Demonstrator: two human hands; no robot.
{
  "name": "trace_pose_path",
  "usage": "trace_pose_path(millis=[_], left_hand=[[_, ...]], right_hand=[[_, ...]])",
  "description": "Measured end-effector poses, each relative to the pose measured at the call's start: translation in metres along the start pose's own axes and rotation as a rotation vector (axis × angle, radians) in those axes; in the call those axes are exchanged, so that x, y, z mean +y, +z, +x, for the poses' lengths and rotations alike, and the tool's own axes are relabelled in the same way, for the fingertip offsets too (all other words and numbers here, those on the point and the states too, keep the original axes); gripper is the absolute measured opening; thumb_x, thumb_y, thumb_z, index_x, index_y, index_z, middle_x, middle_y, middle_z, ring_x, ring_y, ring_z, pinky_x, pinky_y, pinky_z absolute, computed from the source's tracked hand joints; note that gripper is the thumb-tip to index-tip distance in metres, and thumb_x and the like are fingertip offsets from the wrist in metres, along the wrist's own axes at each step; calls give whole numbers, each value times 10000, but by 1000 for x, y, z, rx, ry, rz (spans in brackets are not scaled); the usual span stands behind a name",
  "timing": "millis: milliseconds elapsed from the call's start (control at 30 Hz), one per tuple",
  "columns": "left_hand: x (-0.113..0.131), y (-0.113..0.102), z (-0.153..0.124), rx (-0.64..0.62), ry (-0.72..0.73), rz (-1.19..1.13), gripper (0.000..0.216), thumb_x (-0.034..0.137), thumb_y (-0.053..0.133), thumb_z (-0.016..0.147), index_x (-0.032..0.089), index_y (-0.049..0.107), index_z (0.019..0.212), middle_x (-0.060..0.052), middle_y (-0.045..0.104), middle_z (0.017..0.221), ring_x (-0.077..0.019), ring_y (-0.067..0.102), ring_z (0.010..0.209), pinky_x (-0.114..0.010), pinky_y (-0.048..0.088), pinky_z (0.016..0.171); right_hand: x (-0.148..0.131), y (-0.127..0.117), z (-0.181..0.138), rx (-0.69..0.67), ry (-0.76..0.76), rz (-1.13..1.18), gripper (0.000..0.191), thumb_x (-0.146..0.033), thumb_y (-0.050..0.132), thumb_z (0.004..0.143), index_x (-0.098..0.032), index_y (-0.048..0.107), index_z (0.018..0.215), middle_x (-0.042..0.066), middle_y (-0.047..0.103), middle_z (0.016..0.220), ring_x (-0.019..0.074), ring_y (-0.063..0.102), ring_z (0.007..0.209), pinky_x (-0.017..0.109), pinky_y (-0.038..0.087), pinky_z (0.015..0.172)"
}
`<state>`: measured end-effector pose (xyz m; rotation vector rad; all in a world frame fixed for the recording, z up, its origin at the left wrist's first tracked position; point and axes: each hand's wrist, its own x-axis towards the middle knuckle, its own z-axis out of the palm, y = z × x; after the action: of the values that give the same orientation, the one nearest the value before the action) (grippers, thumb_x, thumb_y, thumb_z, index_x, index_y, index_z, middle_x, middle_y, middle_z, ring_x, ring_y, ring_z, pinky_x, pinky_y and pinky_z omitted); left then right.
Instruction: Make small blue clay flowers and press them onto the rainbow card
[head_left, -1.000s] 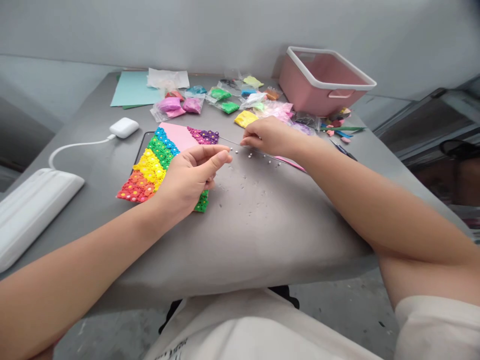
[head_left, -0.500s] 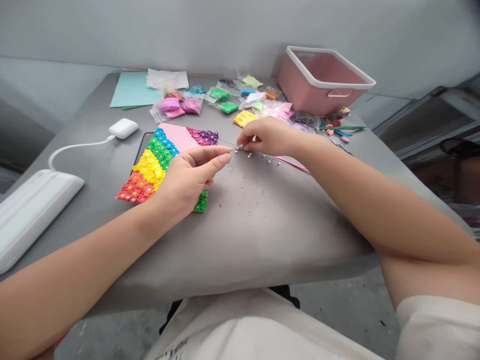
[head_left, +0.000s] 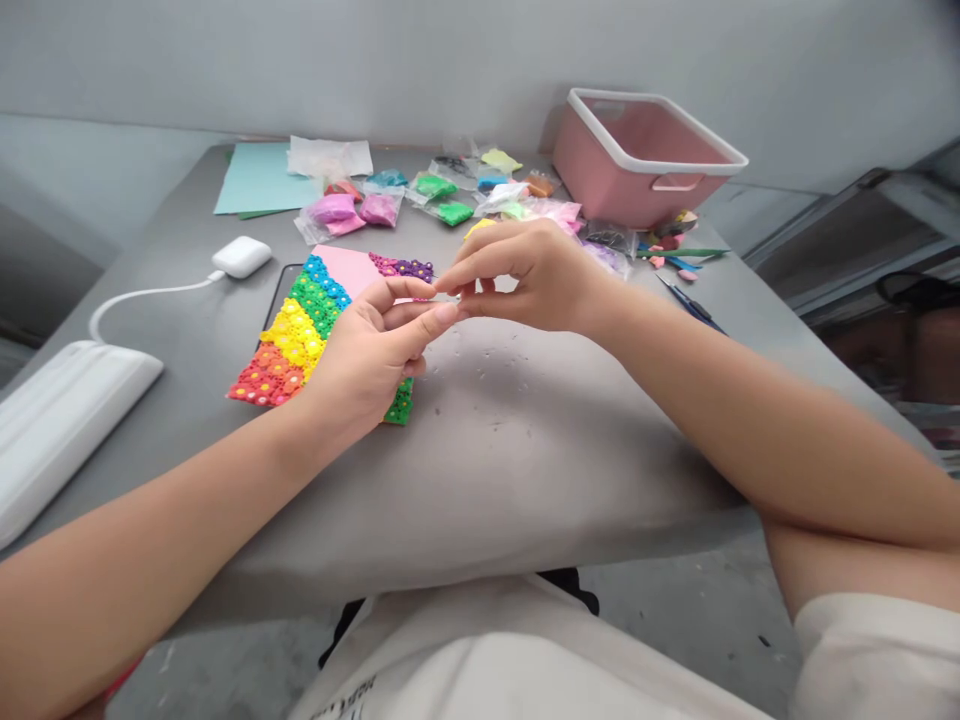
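Rainbow-coloured flower panel lies flat on the desk, partly under the left hand. The 2 hands meet fingertip to fingertip, right hand included. Both grips are pinched together; anything between them is too small to see. Looks like fine fingertip work, so steady fingers are needed.

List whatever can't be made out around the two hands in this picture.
Head view: anything pinched where the left hand and right hand meet is too small and hidden between them.
Rainbow sheet: its near right corner is covered by the left hand.
Pink bin: its floor is hidden by its own front wall.
White block: cut off by the left edge.
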<state>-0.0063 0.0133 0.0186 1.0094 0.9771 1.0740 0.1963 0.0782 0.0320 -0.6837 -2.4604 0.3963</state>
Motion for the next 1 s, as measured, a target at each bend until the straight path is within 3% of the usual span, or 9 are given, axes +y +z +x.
trace_pose_path(millis=[167, 400, 533, 633, 767, 867, 1000], left_hand=[[2, 2, 0, 41, -5, -13, 431, 309, 936, 629, 226, 589, 873, 53, 618, 689, -75, 437, 549, -223, 265, 434], [-3, 1, 3, -9, -13, -42, 388, 262, 907, 675, 210, 618, 928, 68, 557, 616, -69, 409, 527, -195, 274, 440], [-1, 4, 1, 36, -2, -57, 272, 266, 834, 785, 193, 623, 941, 30, 600, 724, -63, 410, 544, -194, 302, 463], [0, 7, 2, 121, -14, -102, 68, 102, 648, 871, 161, 616, 874, -20, 643, 889, -62, 455, 609, -190, 373, 534], [-1, 9, 4, 163, 29, -128, 330, -145, 477, 650, 161, 570, 736, -4, 621, 874, -70, 497, 690, -181, 386, 589], [-3, 9, 4, 174, 44, -128, 310, -145, 530, 689, 161, 551, 737, 6, 622, 866, -65, 558, 744, -172, 427, 646], [-5, 9, 4, 140, 32, -149, 181, 4, 668, 832, 154, 570, 806, 8, 646, 849, -82, 654, 800, -213, 531, 799]], right_hand=[[-3, -2, -1, -10, 16, 84, 288, -460, 699, 904, -253, 764, 1095, 30, 740, 991, 144, 673, 852, 281, 563, 743], [-15, -2, -1, 47, 16, 186, 137, -333, 732, 885, -217, 785, 835, 8, 759, 845, 117, 645, 743, 263, 506, 662], [-16, -2, -5, 97, 87, 255, 114, -285, 730, 874, -180, 754, 839, 18, 729, 778, 104, 600, 689, 250, 468, 604], [-9, -4, -13, 129, 260, 166, 105, -244, 671, 911, -165, 712, 855, 14, 688, 756, 99, 570, 660, 256, 439, 598], [10, -8, -26, 102, 426, -103, 212, -239, 632, 936, -178, 680, 739, -3, 628, 650, 104, 513, 616, 283, 395, 606], [25, -8, -33, 110, 465, -171, 194, -265, 707, 886, -186, 690, 710, 5, 662, 688, 120, 531, 649, 300, 411, 642], [38, -3, -31, 71, 430, -214, 120, -249, 682, 889, -197, 747, 802, 24, 730, 803, 141, 586, 713, 319, 442, 698]])
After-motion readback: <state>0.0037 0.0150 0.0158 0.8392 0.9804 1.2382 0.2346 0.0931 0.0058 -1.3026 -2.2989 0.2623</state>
